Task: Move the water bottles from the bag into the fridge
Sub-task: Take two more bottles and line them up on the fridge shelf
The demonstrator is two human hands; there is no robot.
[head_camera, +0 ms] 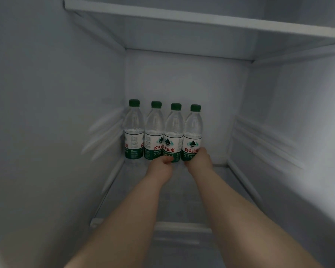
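Shelf (182, 198) of fridge holding four green-capped water bottles (155, 132), standing upright in a touching row at the back wall (182, 78). Gripping the rightmost bottle (192, 132) low on its label, right hand (199, 160) fingers curling round it. Left hand (161, 168) curling at the third bottle (173, 132) base, seemingly pinching it.

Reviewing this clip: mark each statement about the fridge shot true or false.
1. Four bottles stand upright in a row. True.
2. Their caps are red. False: the caps are green.
3. The right hand grips the rightmost bottle. True.
4. The bottles stand at the front edge. False: they stand at the back of the shelf, by the rear wall.
5. The left hand is up on the shelf above. False: it is low, at the third bottle's base.
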